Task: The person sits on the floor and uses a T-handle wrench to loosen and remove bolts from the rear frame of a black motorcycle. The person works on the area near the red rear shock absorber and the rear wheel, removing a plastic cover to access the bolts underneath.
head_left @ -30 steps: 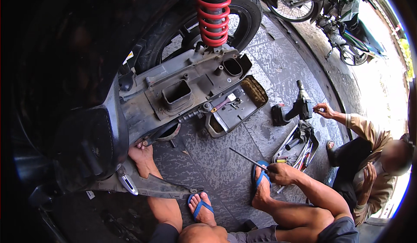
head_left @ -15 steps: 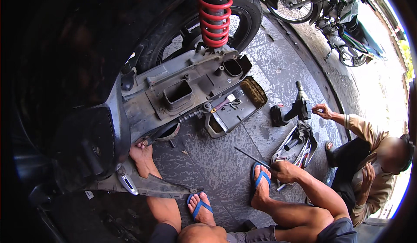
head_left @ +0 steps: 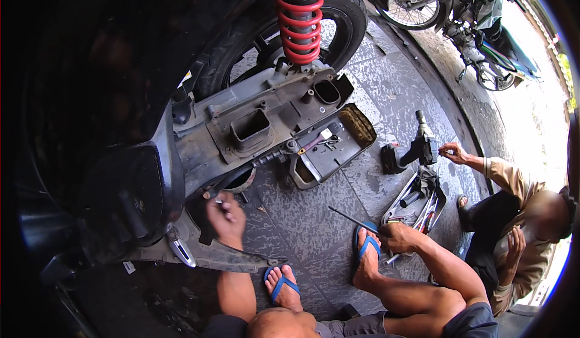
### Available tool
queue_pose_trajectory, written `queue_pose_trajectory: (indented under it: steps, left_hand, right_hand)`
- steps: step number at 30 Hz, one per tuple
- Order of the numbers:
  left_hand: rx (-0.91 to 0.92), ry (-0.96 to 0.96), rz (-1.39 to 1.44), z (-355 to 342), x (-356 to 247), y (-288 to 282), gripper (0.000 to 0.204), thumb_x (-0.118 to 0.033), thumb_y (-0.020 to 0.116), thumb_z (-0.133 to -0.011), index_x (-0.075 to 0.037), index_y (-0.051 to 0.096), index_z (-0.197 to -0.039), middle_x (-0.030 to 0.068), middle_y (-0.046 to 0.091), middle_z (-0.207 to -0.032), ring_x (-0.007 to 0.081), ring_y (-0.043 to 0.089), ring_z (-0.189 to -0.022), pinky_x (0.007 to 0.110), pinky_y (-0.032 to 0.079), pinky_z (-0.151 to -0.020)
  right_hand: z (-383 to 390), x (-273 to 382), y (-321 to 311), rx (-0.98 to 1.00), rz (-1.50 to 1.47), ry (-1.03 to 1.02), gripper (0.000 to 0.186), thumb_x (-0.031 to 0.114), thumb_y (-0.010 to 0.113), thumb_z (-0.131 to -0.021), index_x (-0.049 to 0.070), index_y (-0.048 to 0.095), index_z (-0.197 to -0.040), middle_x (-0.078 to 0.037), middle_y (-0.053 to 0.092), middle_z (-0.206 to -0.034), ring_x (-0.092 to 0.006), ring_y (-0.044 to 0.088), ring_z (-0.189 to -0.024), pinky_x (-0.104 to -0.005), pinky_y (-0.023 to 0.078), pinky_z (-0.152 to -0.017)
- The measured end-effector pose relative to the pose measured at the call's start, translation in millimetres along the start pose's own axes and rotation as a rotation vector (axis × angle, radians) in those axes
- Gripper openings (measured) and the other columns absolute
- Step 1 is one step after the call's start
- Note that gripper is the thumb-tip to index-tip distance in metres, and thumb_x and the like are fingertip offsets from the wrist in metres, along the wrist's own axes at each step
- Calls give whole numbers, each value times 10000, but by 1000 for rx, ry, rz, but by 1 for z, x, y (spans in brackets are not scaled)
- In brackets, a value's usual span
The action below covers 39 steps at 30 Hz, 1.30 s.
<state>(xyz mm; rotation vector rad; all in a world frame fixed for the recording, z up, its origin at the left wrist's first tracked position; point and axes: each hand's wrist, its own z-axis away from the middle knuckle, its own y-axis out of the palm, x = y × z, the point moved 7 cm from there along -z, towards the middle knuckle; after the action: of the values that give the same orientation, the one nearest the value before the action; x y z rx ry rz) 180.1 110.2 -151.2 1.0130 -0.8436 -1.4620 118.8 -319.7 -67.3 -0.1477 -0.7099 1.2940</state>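
L hand (head_left: 226, 214) pinching small fastener below engine case (head_left: 266, 120); R hand (head_left: 396, 236) gripping long screwdriver (head_left: 353, 219). Keep fastener square.

small white label (head_left: 185, 78) on scooter body

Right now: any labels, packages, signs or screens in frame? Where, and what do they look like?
Sticker: on the dark scooter body beside the rear tyre; small, whitish with a touch of red and yellow.
White tag: inside the open grey cover on the pavement; small rectangle.
No packages, signs or screens.
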Motion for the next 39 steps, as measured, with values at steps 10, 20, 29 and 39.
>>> queue_pose_trajectory:
  steps: [10,20,29,39]
  left_hand:
    - [126,-123,-937,-59,165,67,280,-367,530,-982,-94,552,-923,-26,459,-644,28,387,-434,195,312,-369]
    - [-118,561,-441,-87,79,73,352,-491,569,-921,-141,554,-953,-7,526,-711,104,459,-494,230,353,-403]
    - [6,453,-286,-79,83,76,219,-330,546,-923,-115,553,-883,7,527,-705,126,473,-533,273,388,-503]
    - [176,286,1,-30,88,106,272,-221,451,-956,-13,624,-931,46,612,-789,140,487,-663,286,391,-618]
  right_hand:
    - [16,29,-3,-7,-47,-69,385,300,476,-933,-36,617,-1058,-274,642,-907,-411,631,-853,-454,476,-747]
    - [2,113,13,191,-1119,-103,276,237,461,-1020,15,546,-1160,53,410,-654,-31,327,-485,-203,260,-429]
    - [-13,162,18,230,-1242,-198,289,241,445,-1026,10,530,-1177,43,396,-611,-40,322,-441,-206,267,-398]
    - [-32,191,24,323,-1391,-299,290,240,425,-1030,22,533,-1188,2,443,-671,-58,330,-423,-206,268,-373]
